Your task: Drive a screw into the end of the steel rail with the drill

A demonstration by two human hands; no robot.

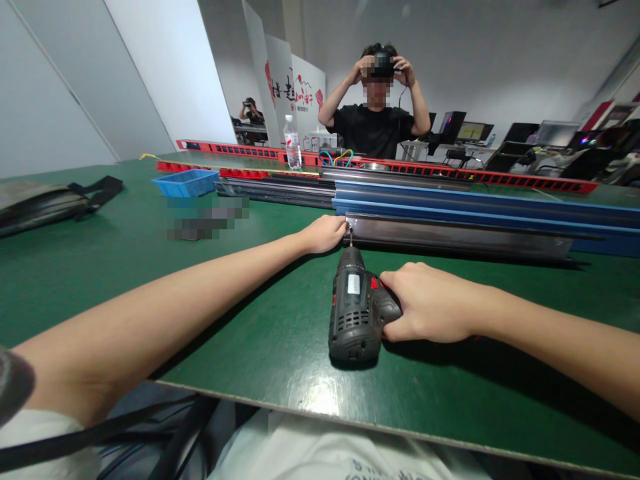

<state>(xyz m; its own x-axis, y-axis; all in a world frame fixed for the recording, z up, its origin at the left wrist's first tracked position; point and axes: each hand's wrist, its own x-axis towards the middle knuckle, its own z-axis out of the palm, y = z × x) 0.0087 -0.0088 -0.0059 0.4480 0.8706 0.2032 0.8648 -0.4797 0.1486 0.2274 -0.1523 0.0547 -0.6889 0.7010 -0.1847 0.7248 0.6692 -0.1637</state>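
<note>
My right hand (430, 303) is wrapped round the handle of a black cordless drill (355, 313), which lies on its side over the green table. The drill's bit points away from me and meets the near face of a dark metal rail (460, 237) close to its left end. My left hand (325, 233) grips that same left end, its fingertips partly hidden against the rail. Behind the dark rail lie blue rails (425, 195), and more black rails (275, 191) extend to the left.
A blue plastic bin (187, 183) and a blurred-out object (210, 219) sit left of the rails. A water bottle (291, 143) stands near long red strips (240, 149) at the back. A bag (45, 203) lies far left. Across the table, a person (375, 113) touches their headset.
</note>
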